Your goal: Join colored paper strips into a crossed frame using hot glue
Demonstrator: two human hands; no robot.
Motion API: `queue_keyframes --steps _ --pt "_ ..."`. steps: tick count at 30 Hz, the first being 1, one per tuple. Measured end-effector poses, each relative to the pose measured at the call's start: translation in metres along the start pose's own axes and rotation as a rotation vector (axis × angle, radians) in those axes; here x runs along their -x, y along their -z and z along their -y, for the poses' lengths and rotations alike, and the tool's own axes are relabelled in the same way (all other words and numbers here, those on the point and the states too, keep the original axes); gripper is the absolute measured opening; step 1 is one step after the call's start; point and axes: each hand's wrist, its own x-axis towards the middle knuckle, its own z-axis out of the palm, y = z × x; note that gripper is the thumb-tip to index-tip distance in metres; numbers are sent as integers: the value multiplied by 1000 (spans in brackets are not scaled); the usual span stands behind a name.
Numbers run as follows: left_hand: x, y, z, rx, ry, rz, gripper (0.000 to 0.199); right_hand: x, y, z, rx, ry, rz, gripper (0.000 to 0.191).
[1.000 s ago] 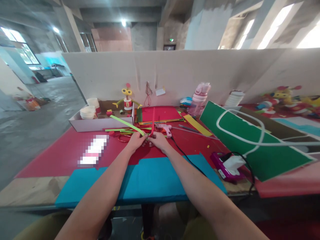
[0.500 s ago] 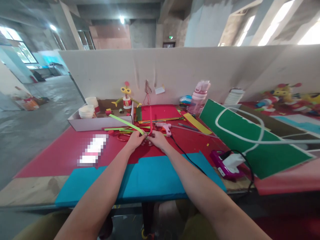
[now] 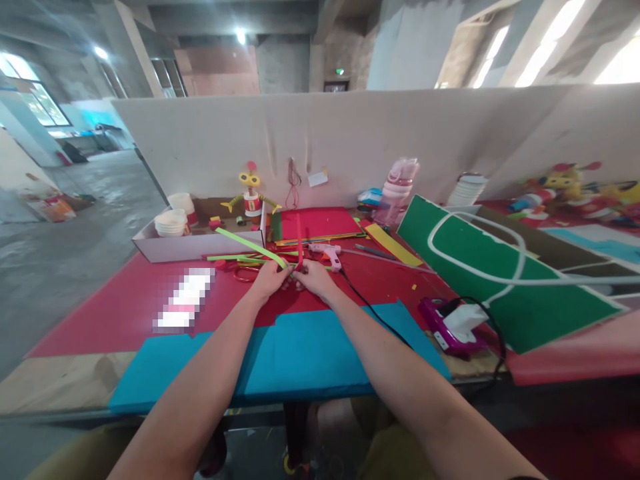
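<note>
My left hand [image 3: 271, 279] is closed on a light green paper strip [image 3: 245, 245], which slants up and to the left from the fingers. A red paper strip [image 3: 300, 241] stands upright out of the closed fingers of my right hand [image 3: 313, 277]. The fingertips of both hands meet where the two strips come together; how the strips join there is hidden. Just behind the right hand lies a pink hot glue gun [image 3: 327, 253]. Red-handled scissors [image 3: 245, 274] and more green strips [image 3: 233, 258] lie to the left of and behind the left hand.
A white box [image 3: 200, 247] holding paper cups [image 3: 171, 223] and a robot-like figure [image 3: 251, 197] stands at the back left. On the right are a purple power strip [image 3: 450, 327], a green board [image 3: 500, 280] and a white cable [image 3: 520, 257]. Blue sheets [image 3: 320, 353] line the front edge.
The view has shifted very slightly. Both hands keep their grip on the green and red strips in nearly the same place.
</note>
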Motion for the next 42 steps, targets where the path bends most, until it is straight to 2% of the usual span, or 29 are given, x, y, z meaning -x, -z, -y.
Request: queue_keyframes --steps 31,42 --pt "0 0 -2 -38 38 0 22 -2 0 -3 93 47 31 5" --pt "0 0 -3 -57 0 8 20 -4 0 -7 134 51 22 5"
